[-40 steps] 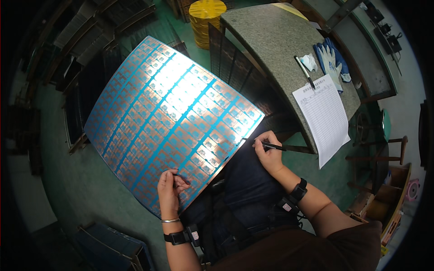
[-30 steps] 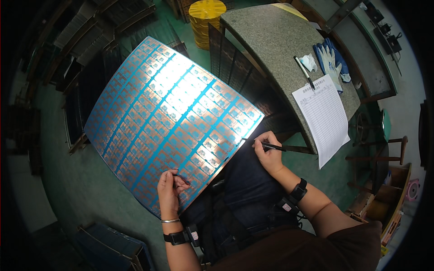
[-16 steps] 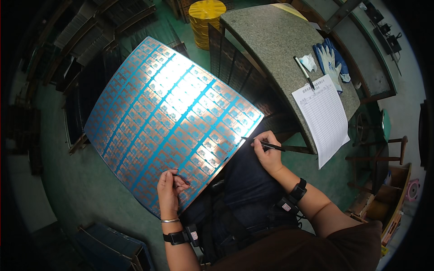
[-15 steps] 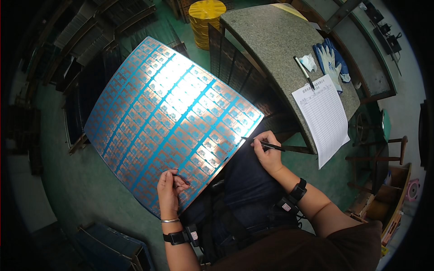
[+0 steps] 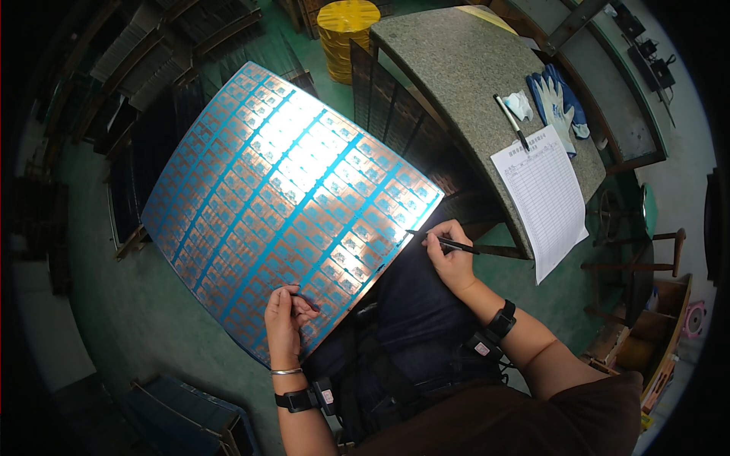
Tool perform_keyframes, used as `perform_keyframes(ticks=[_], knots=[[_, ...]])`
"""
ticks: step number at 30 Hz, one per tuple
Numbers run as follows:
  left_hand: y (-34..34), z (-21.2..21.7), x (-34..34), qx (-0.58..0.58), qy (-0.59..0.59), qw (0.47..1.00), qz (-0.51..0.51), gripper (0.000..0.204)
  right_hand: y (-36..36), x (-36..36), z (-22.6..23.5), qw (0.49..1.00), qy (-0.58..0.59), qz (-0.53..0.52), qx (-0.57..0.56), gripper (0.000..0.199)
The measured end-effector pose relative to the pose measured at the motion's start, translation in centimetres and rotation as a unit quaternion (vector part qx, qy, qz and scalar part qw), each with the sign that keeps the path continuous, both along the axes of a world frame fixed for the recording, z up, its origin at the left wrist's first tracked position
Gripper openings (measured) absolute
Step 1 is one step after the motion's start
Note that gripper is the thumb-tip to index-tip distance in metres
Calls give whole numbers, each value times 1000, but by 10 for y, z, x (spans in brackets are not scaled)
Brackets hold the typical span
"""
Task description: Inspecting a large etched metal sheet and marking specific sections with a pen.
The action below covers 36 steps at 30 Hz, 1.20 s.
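A large printed circuit board panel (image 5: pixel 247 262), copper with blue bands and rows of repeated patterns, lies tilted before me and reaches over my lap. Light glares off its upper middle. In my right hand (image 5: pixel 452 258) is a slim black pen (image 5: pixel 458 245), its tip at the panel's right edge near the corner. My left hand (image 5: pixel 287 315) rests by the near edge, over the panel's surface, with its fingers curled. Something thin and dark shows at those fingertips, too small to name.
To the right stands a speckled stone-topped table (image 5: pixel 445 68). It bears a printed form sheet (image 5: pixel 544 197), a marker (image 5: pixel 511 121), crumpled white tissue (image 5: pixel 519 106) and work gloves (image 5: pixel 557 106). Dark panels (image 5: pixel 388 106) lean beside it. A yellow-wrapped drum (image 5: pixel 342 45) stands behind; racks of panels (image 5: pixel 125 68) are at far left.
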State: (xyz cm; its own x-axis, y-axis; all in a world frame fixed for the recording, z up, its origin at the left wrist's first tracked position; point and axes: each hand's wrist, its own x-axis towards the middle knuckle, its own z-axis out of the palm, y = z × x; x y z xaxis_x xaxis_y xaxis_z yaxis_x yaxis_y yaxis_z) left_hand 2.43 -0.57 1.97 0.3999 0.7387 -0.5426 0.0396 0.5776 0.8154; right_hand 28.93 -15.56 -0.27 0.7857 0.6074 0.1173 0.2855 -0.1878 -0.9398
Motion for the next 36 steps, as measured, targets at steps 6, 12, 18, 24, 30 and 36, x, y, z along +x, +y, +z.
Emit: perform_keyframes(ticks=[6, 12, 18, 24, 30, 36], knots=[[0, -2, -2, 2, 0, 1000, -4, 27, -1, 0, -4, 1000, -2, -1, 7, 13], [0, 1, 0, 3, 8, 1000, -1, 29, -2, 1, -7, 1000, -1, -1, 13, 12], [0, 1, 0, 3, 6, 1000, 2, 28, -4, 0, -8, 1000, 8, 6, 8, 12], [-1, 1, 1, 3, 5, 1000, 2, 28, -3, 1, -8, 1000, -1, -21, 15, 12], [-1, 1, 1, 5, 1, 1000, 4, 28, -3, 0, -7, 999, 20, -24, 26, 12], [0, 0, 0, 5, 2, 1000, 0, 28, -4, 1, -5, 1000, 12, 7, 17, 11]])
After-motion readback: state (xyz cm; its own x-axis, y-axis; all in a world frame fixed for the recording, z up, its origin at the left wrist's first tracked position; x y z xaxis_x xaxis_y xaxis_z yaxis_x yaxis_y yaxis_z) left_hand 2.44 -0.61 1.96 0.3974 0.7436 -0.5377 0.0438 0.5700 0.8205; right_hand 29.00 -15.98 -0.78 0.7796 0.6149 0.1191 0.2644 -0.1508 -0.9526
